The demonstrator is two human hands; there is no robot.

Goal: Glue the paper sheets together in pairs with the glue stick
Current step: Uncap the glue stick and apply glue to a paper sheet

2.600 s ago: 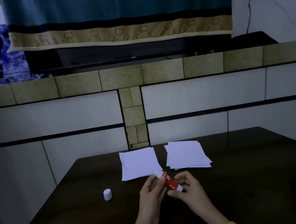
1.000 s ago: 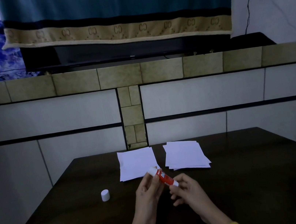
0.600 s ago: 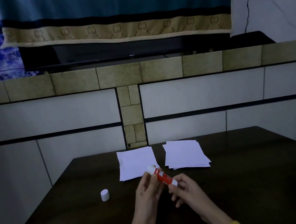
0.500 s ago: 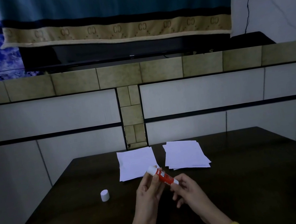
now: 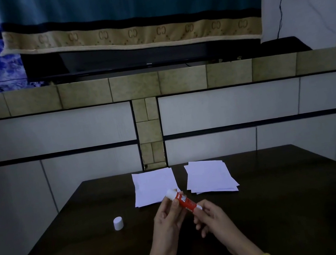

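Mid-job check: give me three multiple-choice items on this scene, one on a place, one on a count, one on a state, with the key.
1. Where is the white cap?
A. on the glue stick
B. on the table, left of the hands
C. on the right stack

2. How many groups of paper lie on the table?
A. one
B. two
C. four

3. The glue stick is:
A. lying on the table
B. capped
C. held by both hands

Key: 1 B, it stands alone; 2 B, left sheets, right stack; 3 C, left hand and right hand grip it.
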